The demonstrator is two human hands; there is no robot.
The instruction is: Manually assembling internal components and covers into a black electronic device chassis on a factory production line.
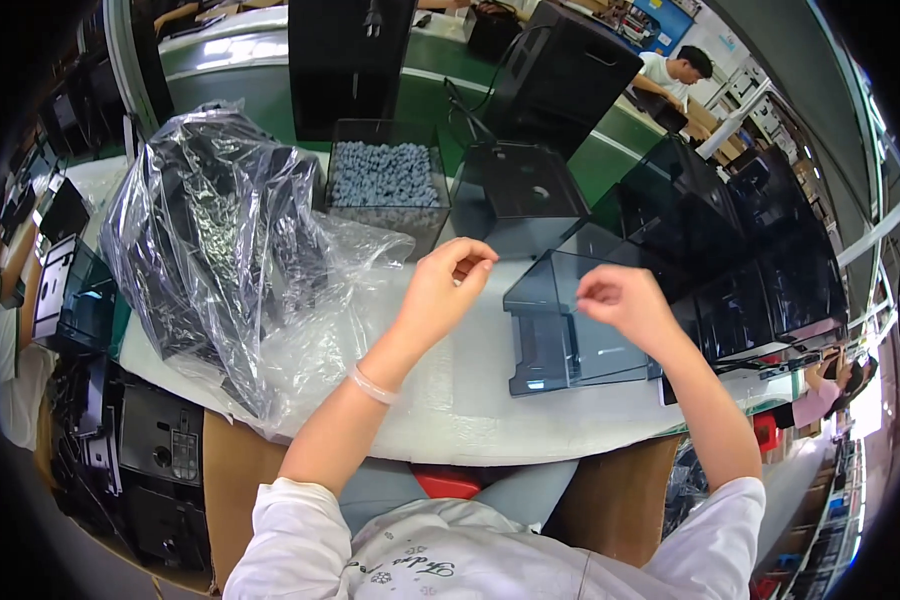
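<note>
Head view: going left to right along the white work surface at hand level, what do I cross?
Clear plastic bag of black parts → left hand → smoky transparent tank → right hand → row of dark transparent tanks.

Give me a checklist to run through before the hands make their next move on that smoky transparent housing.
1. Transparent dark housing lies flat on the white table: ok.
2. Right hand over the housing, fingers pinched: ok; what the grip holds: cannot tell.
3. Left hand raised clear of the housing, fingertips pinched: ok; anything in it: cannot tell.
4. Loose plastic bag of black parts crowds the left hand's side: not ok.
5. Bin of small grey pieces stands upright behind the hands: ok.
</note>
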